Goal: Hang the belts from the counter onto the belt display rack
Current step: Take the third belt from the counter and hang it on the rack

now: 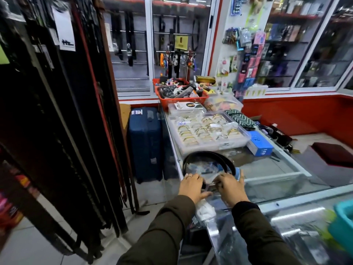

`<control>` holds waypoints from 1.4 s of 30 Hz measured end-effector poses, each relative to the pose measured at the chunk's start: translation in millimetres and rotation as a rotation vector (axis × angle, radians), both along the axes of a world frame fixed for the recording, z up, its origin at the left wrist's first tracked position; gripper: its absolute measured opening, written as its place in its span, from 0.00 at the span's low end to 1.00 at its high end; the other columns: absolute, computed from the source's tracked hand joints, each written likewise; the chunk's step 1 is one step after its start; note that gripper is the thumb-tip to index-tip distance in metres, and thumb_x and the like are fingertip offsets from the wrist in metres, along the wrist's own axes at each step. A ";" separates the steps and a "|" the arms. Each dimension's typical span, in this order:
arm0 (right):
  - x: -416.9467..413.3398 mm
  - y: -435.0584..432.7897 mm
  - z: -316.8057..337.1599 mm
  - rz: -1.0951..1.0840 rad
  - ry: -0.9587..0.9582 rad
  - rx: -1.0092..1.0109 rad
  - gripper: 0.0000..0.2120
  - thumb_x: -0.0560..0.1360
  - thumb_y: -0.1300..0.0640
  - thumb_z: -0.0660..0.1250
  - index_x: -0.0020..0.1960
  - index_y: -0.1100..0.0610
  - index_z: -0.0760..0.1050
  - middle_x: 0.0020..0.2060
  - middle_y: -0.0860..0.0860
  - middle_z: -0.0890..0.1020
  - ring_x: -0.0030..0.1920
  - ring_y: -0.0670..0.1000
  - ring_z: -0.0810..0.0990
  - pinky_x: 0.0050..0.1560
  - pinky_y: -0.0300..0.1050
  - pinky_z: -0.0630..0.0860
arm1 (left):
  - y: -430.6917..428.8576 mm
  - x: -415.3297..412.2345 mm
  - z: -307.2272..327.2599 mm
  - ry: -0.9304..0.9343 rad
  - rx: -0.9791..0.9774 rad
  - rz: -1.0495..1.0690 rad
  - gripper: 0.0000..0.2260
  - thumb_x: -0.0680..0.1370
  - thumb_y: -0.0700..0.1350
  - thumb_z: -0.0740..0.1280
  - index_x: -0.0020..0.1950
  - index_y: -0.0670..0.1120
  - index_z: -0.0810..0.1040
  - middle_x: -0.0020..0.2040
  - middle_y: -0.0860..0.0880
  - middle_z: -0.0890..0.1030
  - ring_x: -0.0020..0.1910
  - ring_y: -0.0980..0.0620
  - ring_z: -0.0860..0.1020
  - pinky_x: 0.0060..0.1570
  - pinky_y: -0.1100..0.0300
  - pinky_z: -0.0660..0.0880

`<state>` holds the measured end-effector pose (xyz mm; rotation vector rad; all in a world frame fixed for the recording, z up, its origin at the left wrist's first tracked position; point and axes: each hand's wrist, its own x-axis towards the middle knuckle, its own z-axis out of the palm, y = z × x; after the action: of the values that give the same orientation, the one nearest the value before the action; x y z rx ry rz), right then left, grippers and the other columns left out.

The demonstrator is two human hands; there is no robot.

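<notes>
Both hands down on the glass tabletop (267, 169), close together at its near left corner. Left hand (192, 185), a ring on one finger, curled over one end of a black belt (206, 156); right hand (232, 188) closed on the other end, beside something metallic between the two hands, too blurred to name. Belt itself looped away from the hands in a flat arc on the glass, its far curve just short of a clear tray of gold bangles (207, 131). Clear plastic wrapping (202, 169) inside the loop and under the hands. Dark olive sleeves on both arms.

Belt display rack (63, 111) well to the left, standing on the floor, crowded with long dark belts hanging nearly to the tiles; one white tag near the top. Apart from the rack, against the counter's left side, an upright blue suitcase (145, 142). Farther along the tabletop, beyond the bangles, a red basket (179, 96) heaped with small goods; to the right of the tray, a blue box (259, 143). At the lower right edge, a teal bin (343, 224), partly cut off.
</notes>
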<state>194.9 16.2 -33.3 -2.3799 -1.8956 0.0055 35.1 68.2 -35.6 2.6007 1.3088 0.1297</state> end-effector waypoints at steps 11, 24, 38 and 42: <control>-44.2 14.2 44.6 0.244 0.353 0.116 0.07 0.77 0.52 0.71 0.49 0.56 0.82 0.45 0.54 0.87 0.48 0.54 0.85 0.45 0.49 0.78 | 12.6 -61.1 36.7 -0.346 0.039 0.101 0.10 0.82 0.51 0.64 0.58 0.46 0.77 0.56 0.44 0.78 0.60 0.42 0.76 0.70 0.47 0.69; -147.5 41.8 132.7 0.447 1.107 0.296 0.07 0.75 0.63 0.75 0.42 0.52 0.84 0.31 0.42 0.85 0.34 0.37 0.82 0.38 0.33 0.76 | 3.8 -151.4 119.7 -1.235 0.120 0.508 0.17 0.73 0.47 0.79 0.60 0.46 0.83 0.52 0.48 0.83 0.46 0.54 0.82 0.48 0.65 0.80; -211.6 47.2 191.7 0.644 1.293 0.413 0.12 0.73 0.45 0.76 0.51 0.52 0.87 0.48 0.53 0.89 0.52 0.49 0.87 0.55 0.48 0.81 | -16.8 -222.4 202.3 -1.462 0.004 0.469 0.12 0.75 0.45 0.78 0.54 0.38 0.86 0.48 0.41 0.88 0.45 0.53 0.87 0.42 0.60 0.84; -221.4 52.8 207.2 0.717 1.296 0.427 0.09 0.75 0.51 0.76 0.54 0.51 0.86 0.51 0.52 0.89 0.56 0.51 0.86 0.64 0.54 0.81 | -16.2 -232.9 233.2 -1.533 0.186 0.466 0.05 0.76 0.42 0.77 0.50 0.42 0.86 0.46 0.39 0.88 0.44 0.50 0.86 0.48 0.53 0.85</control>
<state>-26.5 69.0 173.9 -0.8243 -1.5879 0.8398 -197.8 52.0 197.6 1.3250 1.0938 1.8560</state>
